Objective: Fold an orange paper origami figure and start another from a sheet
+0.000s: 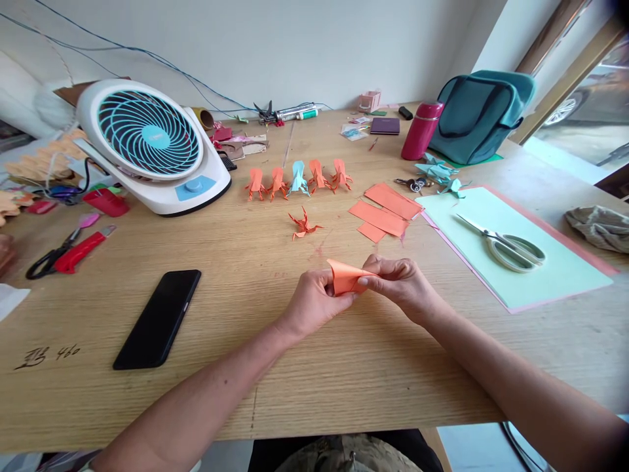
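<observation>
Between my two hands, above the table, is a piece of orange paper, bent over into a fold. My left hand grips its left side, with the thumb along the lower edge. On the right edge, the thumb and forefinger of my right hand pinch the paper. Just beyond them lies an orange folded paper figure with thin pointed limbs. Orange paper strips lie in an overlapping pile past my right hand. Farther back stands a row of several folded paper figures, orange except for one light blue.
A black phone lies left of my arm, and a white fan stands behind it. Scissors rest on pale green paper sheets at right. A magenta bottle stands beside a teal bag. A red-handled cutter lies far left.
</observation>
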### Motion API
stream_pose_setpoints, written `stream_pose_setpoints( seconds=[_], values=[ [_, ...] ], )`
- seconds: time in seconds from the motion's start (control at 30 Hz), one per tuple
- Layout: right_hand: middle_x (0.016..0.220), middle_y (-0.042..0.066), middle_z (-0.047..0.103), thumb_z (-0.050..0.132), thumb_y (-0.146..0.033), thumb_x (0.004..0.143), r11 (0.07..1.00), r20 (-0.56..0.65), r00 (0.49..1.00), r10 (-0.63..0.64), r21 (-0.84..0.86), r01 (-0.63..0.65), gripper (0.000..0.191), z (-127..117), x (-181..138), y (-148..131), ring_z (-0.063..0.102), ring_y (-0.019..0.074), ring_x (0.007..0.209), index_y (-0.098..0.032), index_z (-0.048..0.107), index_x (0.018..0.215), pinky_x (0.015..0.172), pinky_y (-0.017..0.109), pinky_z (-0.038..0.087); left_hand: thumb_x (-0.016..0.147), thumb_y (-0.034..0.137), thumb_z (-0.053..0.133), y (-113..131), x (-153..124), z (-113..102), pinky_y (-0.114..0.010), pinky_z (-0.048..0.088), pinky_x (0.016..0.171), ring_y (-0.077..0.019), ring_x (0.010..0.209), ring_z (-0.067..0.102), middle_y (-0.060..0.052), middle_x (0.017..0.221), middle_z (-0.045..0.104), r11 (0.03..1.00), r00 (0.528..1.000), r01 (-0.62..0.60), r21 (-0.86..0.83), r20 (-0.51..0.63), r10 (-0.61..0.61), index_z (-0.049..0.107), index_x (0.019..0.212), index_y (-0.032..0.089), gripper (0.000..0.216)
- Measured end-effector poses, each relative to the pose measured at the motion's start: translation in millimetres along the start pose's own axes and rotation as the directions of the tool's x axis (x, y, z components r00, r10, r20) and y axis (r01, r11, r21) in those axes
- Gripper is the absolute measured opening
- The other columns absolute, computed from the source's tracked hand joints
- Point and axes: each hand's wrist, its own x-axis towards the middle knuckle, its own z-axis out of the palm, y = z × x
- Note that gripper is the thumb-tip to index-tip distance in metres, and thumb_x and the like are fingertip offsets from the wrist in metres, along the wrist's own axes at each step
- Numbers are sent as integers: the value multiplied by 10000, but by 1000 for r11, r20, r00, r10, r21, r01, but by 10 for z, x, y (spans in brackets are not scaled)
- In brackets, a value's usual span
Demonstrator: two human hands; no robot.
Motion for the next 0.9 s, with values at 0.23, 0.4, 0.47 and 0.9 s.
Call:
stream_pose_setpoints(
  seconds=[0.23,0.4,0.47,0.9],
  values=[
    [734,24,659,857,-449,712,997,-10,999,37,65,-36,222,-27,10,69,587,179,733,-235,809,746,743,334,470,741,338,689,-8,-4,-10,-223,238,479,-83,519,349,44,567,405,999,1000,6,45,28,-7,722,757,132,209],
    [741,11,656,842,-399,750,992,14,998,67,103,-68,171,-18,5,75,590,160,749,-232,805,752,754,306,451,736,312,688,-2,-14,-18,-217,262,491,-83,535,359,46,579,421,1000,999,3,21,51,-4,721,781,135,186],
    [744,7,647,833,-395,764,993,41,997,61,103,-65,169,-10,2,47,585,152,739,-229,801,754,742,298,448,730,287,687,-4,-20,-6,-215,287,503,-84,541,378,47,583,446,1000,998,-8,7,55,7,711,770,141,153],
    [757,6,647,836,-393,764,991,-86,996,-7,132,19,156,-58,-14,9,558,140,728,-252,790,815,673,265,453,697,218,686,-47,-78,80,-221,325,502,-93,534,476,44,589,552,998,989,60,-12,139,-58,626,675,163,84]
  ],
)
